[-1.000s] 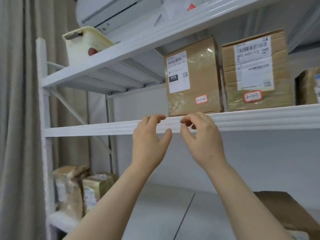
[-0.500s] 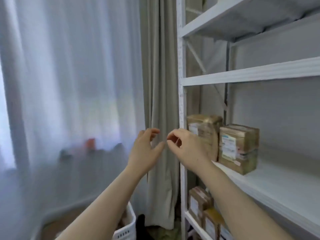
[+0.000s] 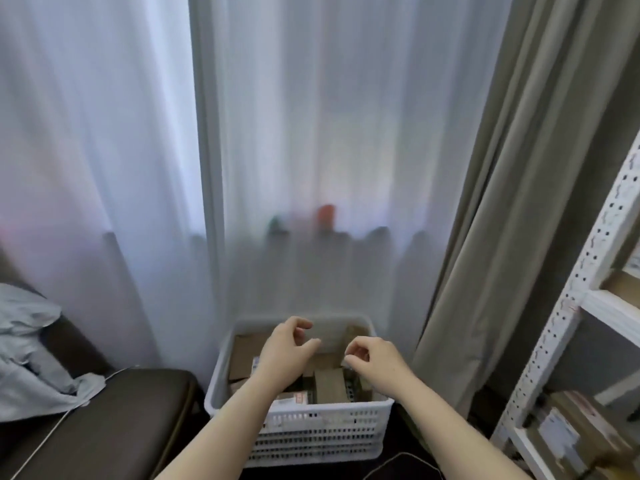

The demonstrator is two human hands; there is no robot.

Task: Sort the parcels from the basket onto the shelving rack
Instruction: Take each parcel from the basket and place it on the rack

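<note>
A white perforated basket (image 3: 322, 434) stands on the floor below the curtains, filled with several brown cardboard parcels (image 3: 329, 384). Both my hands hover over it and hold nothing. My left hand (image 3: 285, 351) hangs above the basket's left half with its fingers loosely curled. Over the right half, my right hand (image 3: 372, 363) also has loosely curled fingers. The white shelving rack (image 3: 568, 303) shows at the right edge, with taped parcels (image 3: 568, 431) on its lower shelf.
A dark leather seat (image 3: 114, 407) with light blue cloth (image 3: 31, 355) on it stands left of the basket. Sheer white curtains (image 3: 311, 150) and a grey drape (image 3: 512, 202) hang behind. The rack's perforated post runs close to the basket's right side.
My view has swung from the rack's upper shelves left and down to the basket. Both empty hands came down with it and now hang over the parcels.
</note>
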